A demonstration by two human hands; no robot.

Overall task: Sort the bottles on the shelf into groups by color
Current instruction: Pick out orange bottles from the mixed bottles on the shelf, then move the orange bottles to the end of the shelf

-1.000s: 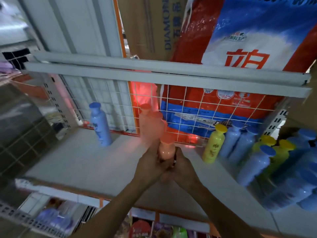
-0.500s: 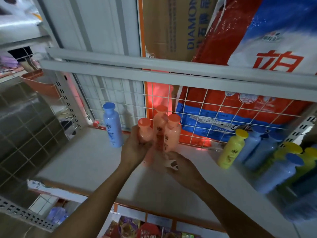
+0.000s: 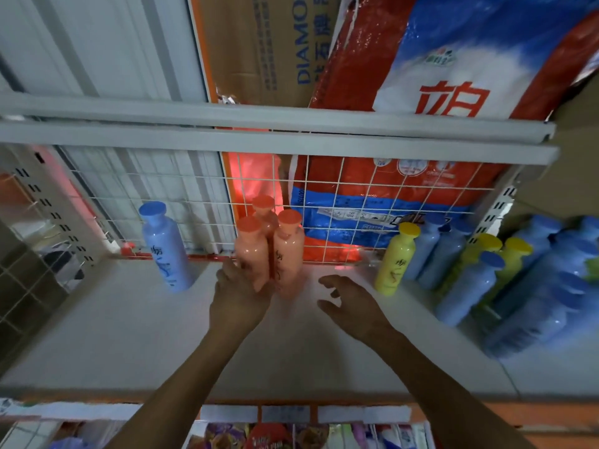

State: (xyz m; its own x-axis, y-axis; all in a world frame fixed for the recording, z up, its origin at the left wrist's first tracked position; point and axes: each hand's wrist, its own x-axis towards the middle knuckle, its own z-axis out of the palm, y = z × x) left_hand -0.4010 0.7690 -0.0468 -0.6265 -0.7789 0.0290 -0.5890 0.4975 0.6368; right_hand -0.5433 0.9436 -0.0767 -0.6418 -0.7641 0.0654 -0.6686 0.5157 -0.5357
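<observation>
Bottom edge of frame: blurred packets (image 3: 269,435) on the level below.

Above that, the white shelf (image 3: 146,345), both forearms reaching in over its front lip.

Left hand (image 3: 238,299), centre frame, was at the base of the nearest of the three orange bottles (image 3: 251,254). Its fingers (image 3: 231,268) lay against the lower body. Motion blur, so I couldn't tell if they wrapped it or only touched.

Right hand (image 3: 348,306), just right of that group, was released: fingers spread and loosely bent, holding nothing, apart from the bottles.

The orange bottles stood upright in a tight cluster, two in front and one behind, near the back of the shelf. A lone blue bottle (image 3: 165,251) stood centre-left, well apart. A yellow bottle (image 3: 397,260) stood right of centre, beside the mixed blue and yellow bottles (image 3: 486,277) packed along the right edge, so that side looked unsorted.

Handling, my read:
- Smooth plastic and probably light.
- Tall and narrow, so tippy when nudged low.
- Grip mid-body, below the shoulder, not the cap.
- Closely packed neighbours may topple on a pull.

Behind: wire grid (image 3: 356,196), then a detergent bag (image 3: 421,92) and a cardboard box (image 3: 259,43).
</observation>
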